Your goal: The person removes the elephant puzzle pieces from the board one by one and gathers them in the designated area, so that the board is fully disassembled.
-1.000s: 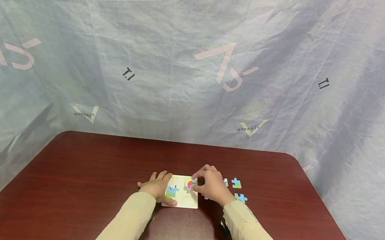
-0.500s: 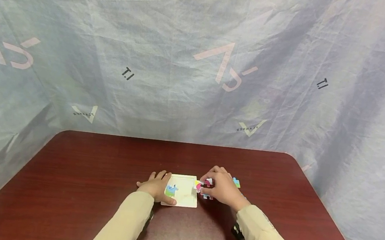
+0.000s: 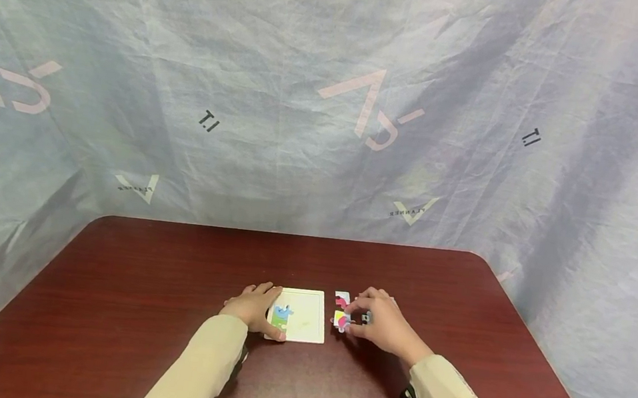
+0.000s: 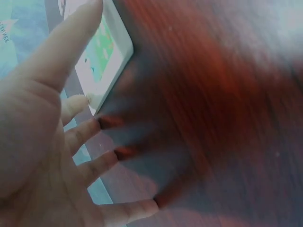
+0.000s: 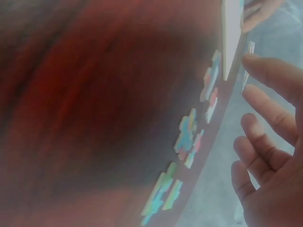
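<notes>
My left hand (image 3: 251, 309) rests at the left side of a white puzzle tray (image 3: 309, 322), thumb across its front left corner, fingers spread and straight. In the left wrist view a fingertip meets the tray's rim (image 4: 124, 51). A blue and green puzzle piece (image 3: 281, 315) lies in the tray's left part. Right of the tray, my right hand (image 3: 384, 322) pinches a yellow and pink puzzle piece (image 3: 342, 321) between thumb and index finger. The right wrist view shows this held piece (image 5: 249, 64) edge-on, with the other fingers loosely bent.
Behind the held piece lies a pink and white puzzle piece (image 3: 341, 298); another piece (image 3: 366, 317) is partly hidden by the right hand. Several loose pieces (image 5: 187, 135) line up in the right wrist view. A grey curtain (image 3: 276, 153) hangs behind the dark red table (image 3: 176, 274).
My right hand has carried the yellow and pink puzzle piece from over the tray rightward, to beside the tray. The left hand has stayed at the tray's left side.
</notes>
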Motion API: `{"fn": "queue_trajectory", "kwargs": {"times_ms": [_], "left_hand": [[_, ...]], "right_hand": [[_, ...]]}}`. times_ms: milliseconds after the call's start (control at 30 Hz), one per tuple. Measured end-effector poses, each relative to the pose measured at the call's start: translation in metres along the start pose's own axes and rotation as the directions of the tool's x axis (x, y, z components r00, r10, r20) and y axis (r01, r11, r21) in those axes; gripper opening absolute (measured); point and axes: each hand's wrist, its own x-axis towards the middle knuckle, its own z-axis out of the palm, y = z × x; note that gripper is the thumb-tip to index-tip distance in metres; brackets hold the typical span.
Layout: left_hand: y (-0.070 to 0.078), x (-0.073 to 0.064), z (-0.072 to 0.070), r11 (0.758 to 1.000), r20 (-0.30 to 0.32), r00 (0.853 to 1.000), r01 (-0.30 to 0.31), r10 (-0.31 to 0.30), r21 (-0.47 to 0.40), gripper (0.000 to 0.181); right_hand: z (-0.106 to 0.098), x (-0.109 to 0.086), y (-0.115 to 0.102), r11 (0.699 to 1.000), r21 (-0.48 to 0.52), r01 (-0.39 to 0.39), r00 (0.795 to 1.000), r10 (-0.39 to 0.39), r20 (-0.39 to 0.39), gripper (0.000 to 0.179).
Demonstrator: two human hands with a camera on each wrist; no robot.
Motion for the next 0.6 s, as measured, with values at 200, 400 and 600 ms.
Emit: {"fn": "queue_trajectory", "kwargs": {"times_ms": [200,400,600], "left_hand": [[-0.005,0.0,-0.001,0.999,-0.046,0.999,-0.018,0.02,0.034,0.091],[-0.01,0.0,0.002,0.998,-0.091,0.995,-0.024,0.029,0.062,0.088],[-0.016,0.002,0.006,0.999,-0.095,0.995,-0.011,0.015,0.047,0.091]], "right_hand": [[0.003,-0.01,0.006,1.0,-0.025,0.01,1.0,-0.01,0.005,0.02],[0.003,-0.016,0.007,0.999,-0.026,0.026,1.0,-0.026,0.004,0.019],[0.003,-0.022,0.004,1.0,-0.008,0.016,0.999,-0.016,0.032,0.02]]}}
